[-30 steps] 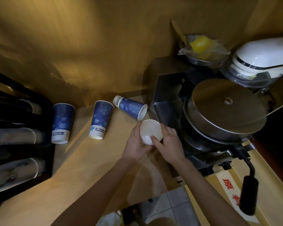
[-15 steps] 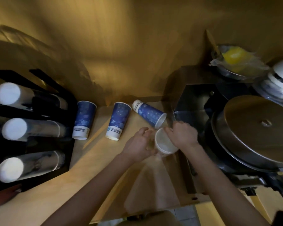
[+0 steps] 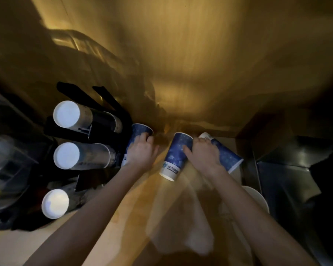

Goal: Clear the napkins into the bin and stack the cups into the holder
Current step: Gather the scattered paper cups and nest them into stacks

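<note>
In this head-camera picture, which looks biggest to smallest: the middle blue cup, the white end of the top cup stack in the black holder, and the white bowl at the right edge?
1. Middle blue cup, largest.
2-3. Top cup stack end and white bowl: unsure; the right forearm hides most of the bowl, which is nearer the camera.

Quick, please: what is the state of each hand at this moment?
Left hand: closed around the leftmost blue paper cup.
Right hand: resting on the middle blue cup and the tipped blue cup; grip cannot be told.
</note>
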